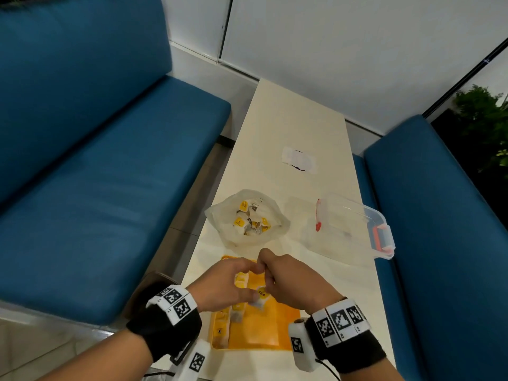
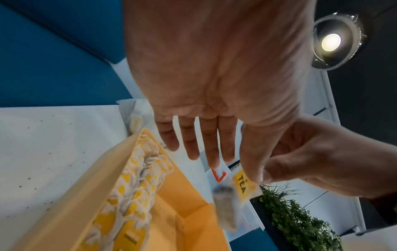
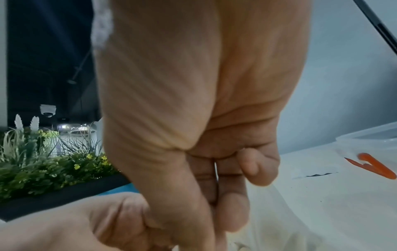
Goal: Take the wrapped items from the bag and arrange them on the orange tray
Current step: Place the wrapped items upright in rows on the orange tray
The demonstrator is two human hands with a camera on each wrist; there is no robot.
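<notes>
I have one tea packet (image 2: 242, 183) over the orange tray (image 1: 277, 325), which sits at the near edge of the worktop (image 1: 299, 116). My left hand (image 1: 222, 284) has its fingers (image 2: 191, 144) straight and slightly spread while its thumb presses the packet's yellow label against my right hand (image 1: 291, 281), whose fingers curl in to pinch the same packet. The risk, I judge, is in the handover: with two hands sharing one small, slick wrapper, it could slip and drop crooked, or land on the row of packets (image 1: 222, 323) already lined along the tray's left side and knock them askew. My own hands hide the spot where it should go, so I would be placing partly blind. The bag (image 1: 247, 218) lies open just beyond the tray toward the middle of the worktop, more packets inside. A clear lidded box (image 1: 354, 226) with orange clips stands toward the right edge, and a white paper (image 1: 299, 159) lies farther back; neither blocks the tray.
</notes>
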